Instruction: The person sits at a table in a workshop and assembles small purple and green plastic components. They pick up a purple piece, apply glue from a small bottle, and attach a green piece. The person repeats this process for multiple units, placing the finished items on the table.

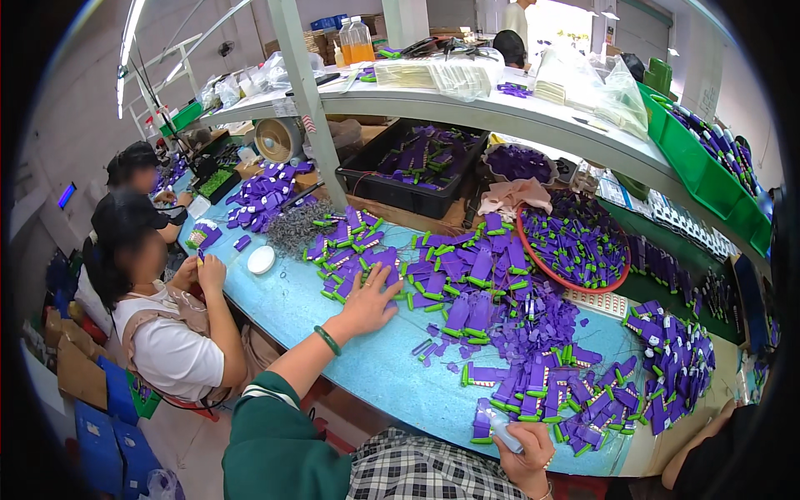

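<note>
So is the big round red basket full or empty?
It looks full: purple-and-green pieces lie heaped right across the red basket, hiding its bottom.

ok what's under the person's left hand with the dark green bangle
Flat purple plastic-looking pieces with bright green ends show around the left hand, and light blue tabletop beside its wrist. Whatever lies directly beneath it is covered.

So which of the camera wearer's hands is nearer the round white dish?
Left. The left hand is at the purple pieces right of the dish; the right hand is farther away, at the table's near edge.
</note>
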The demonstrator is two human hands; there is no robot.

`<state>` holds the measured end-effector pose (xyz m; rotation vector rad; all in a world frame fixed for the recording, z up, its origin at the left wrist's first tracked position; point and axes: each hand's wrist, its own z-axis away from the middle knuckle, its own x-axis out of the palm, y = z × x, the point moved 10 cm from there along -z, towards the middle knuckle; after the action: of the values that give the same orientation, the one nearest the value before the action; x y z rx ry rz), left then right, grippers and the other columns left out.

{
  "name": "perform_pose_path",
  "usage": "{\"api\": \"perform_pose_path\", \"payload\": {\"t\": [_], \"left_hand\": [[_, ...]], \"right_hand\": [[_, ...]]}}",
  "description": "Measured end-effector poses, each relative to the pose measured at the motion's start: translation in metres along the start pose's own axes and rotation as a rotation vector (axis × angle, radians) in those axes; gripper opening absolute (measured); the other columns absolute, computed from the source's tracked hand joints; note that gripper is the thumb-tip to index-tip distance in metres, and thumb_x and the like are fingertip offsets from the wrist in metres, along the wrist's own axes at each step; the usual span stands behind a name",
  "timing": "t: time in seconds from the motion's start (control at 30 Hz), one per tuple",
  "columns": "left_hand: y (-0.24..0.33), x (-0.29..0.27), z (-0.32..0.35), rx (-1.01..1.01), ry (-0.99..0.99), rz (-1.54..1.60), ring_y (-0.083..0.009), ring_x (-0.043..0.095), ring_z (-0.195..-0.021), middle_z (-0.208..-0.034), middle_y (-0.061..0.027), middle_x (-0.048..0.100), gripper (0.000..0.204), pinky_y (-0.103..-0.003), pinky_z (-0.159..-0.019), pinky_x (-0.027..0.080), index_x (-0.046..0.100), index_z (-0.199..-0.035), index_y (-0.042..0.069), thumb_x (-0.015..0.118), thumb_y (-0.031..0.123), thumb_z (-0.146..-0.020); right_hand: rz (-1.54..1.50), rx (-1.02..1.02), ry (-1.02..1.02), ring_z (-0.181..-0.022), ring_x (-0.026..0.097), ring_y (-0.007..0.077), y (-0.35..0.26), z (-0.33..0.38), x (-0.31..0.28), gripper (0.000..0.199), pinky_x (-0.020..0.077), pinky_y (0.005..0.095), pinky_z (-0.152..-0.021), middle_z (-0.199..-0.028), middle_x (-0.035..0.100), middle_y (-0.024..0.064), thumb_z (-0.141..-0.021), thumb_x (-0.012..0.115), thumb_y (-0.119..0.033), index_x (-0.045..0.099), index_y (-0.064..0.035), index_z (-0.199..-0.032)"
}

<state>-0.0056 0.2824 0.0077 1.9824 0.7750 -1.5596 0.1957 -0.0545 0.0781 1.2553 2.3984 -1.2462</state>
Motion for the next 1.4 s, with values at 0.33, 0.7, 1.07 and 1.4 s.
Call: {"api": "perform_pose_path", "payload": {"t": [0.33, 0.7, 1.07, 1.4], "left_hand": [[-0.097, 0.001, -0.050, -0.304, 0.119, -0.328, -0.0371, 0.022, -0.141, -0.146, -0.0208, 0.035, 0.045, -0.066, -0.107, 0.019, 0.053, -0.131, 0.019, 0.056, 0.030, -0.087], [0.192, -0.038, -0.007, 0.430, 0.129, 0.488, -0.0299, 0.061, -0.084, -0.090, -0.0129, 0.062, 0.025, -0.038, -0.068, 0.049, 0.061, -0.100, 0.006, 0.068, 0.011, -0.076], [0.172, -0.059, -0.014, 0.007, 0.235, 0.869, -0.0177, 0.058, -0.075, -0.086, -0.0081, 0.060, 0.016, -0.030, -0.065, 0.047, 0.053, -0.102, 0.002, 0.058, 0.005, -0.086], [0.317, 0.003, 0.101, 0.636, -0.580, 0.834, -0.0369, 0.059, -0.087, -0.098, -0.0170, 0.058, 0.021, -0.046, -0.075, 0.049, 0.052, -0.100, 0.000, 0.057, 0.017, -0.088]], "right_hand": [[0.060, -0.008, 0.005, -0.069, 0.061, 0.0249, -0.009, -0.001, -0.011, 0.044, 0.0501, 0.0328, -0.059, -0.085, 0.062, 0.0107, -0.058, 0.085, -0.001, 0.062, -0.0075, -0.095], [0.117, -0.028, 0.105, -0.073, 0.063, 0.0226, -0.011, -0.002, -0.036, 0.047, 0.0524, 0.0308, -0.060, -0.088, 0.062, 0.0094, -0.058, 0.086, -0.003, 0.061, -0.0081, -0.098], [0.303, -0.009, 0.286, -0.071, 0.062, 0.0219, -0.005, 0.020, -0.089, 0.043, 0.0500, 0.0294, -0.058, -0.090, 0.062, 0.0088, -0.063, 0.084, -0.008, 0.060, -0.0089, -0.099], [0.185, 0.098, 0.658, -0.076, 0.054, 0.0180, 0.032, 0.046, -0.152, 0.030, 0.0462, 0.0282, -0.067, -0.095, 0.054, 0.0111, -0.079, 0.073, -0.008, 0.056, -0.0032, -0.103]]}}
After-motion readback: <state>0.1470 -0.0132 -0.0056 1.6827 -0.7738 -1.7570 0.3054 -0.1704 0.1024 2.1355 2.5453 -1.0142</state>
